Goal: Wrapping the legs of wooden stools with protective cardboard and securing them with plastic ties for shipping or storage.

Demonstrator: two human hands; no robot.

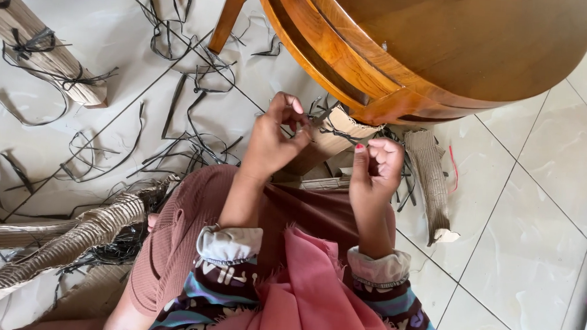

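Note:
My left hand point(273, 136) pinches a thin black plastic strap point(331, 129) near a table leg wrapped in corrugated cardboard point(327, 141). My right hand point(377, 163) is curled shut just right of that leg, fingers closed on the same strap as far as I can see. Both hands work under the rim of a round wooden table point(444, 46). My knees in reddish-brown cloth point(192, 220) lie below the hands.
Several cut black straps point(190, 108) litter the white tiled floor point(543, 196). Corrugated cardboard wraps lie at the left point(73, 234), at the top left point(41, 48) and beside my right hand point(431, 177). A bare wooden leg point(229, 14) stands behind.

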